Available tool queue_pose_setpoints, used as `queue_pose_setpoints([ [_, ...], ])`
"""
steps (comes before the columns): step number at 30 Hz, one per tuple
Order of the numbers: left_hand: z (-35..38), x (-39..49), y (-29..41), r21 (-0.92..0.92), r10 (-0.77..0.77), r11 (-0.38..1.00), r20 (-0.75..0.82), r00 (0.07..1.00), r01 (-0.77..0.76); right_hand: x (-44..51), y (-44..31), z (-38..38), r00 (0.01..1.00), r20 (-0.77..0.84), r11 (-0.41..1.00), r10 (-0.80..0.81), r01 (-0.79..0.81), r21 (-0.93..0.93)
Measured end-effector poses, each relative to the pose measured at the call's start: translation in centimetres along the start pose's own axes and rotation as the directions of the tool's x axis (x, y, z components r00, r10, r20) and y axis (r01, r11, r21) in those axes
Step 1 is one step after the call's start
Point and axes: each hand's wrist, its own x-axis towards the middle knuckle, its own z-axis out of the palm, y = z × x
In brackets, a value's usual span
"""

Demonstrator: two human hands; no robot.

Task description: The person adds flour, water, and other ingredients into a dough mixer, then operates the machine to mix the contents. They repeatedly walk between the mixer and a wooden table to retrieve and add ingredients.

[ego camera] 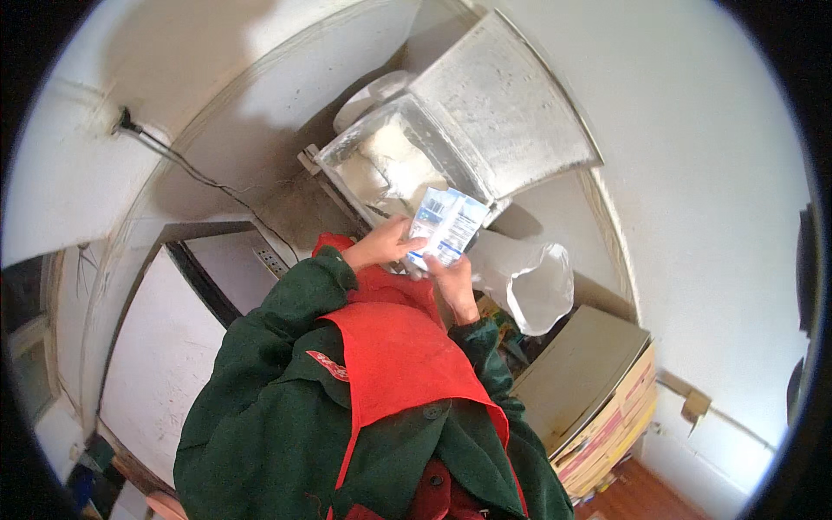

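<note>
A small blue-and-white printed packet (448,226) bearing writing and a printed code is held in front of my red apron. My left hand (388,244) grips its left edge, with the thumb across the face. The lower right part of the packet is in my right hand (455,285), thumb on top. Just beyond the packet stands an open metal bin (455,144) with white powder (400,159), like flour, inside. The bin's lid (504,107) is swung up to the right. The packet and my hands cover the bin's near corner.
A white plastic bag or liner (539,286) stands open to the right of my hands. Nearby are a brown flat-topped box (582,370) and stacked cardboard (614,422). On the left are a white cabinet-like appliance (166,351), a power strip (270,260) and a cable (195,170) along the wall.
</note>
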Motion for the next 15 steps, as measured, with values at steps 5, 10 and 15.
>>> queue_pose_setpoints([
  [5, -4.7, -3.9, -0.7, -0.006, -0.254, 0.965, -0.27, 0.929, 0.262, 3.2, -1.8, -0.7, 0.87, -0.116, 0.727, -0.48, 0.32, -0.608],
  [10, -7.3, -7.7, -2.3, -0.002, -0.383, 0.911, -0.38, 0.842, 0.413, 6.7, -2.8, -2.2, 0.88, -0.05, 0.475, -0.472, 0.207, -0.855],
  [15, -8.6, -9.5, -2.2, -0.199, -0.464, 0.886, -0.386, 0.797, 0.419, 7.8, -3.1, -2.4, 0.875, 0.037, 0.384, -0.482, 0.249, -0.889],
])
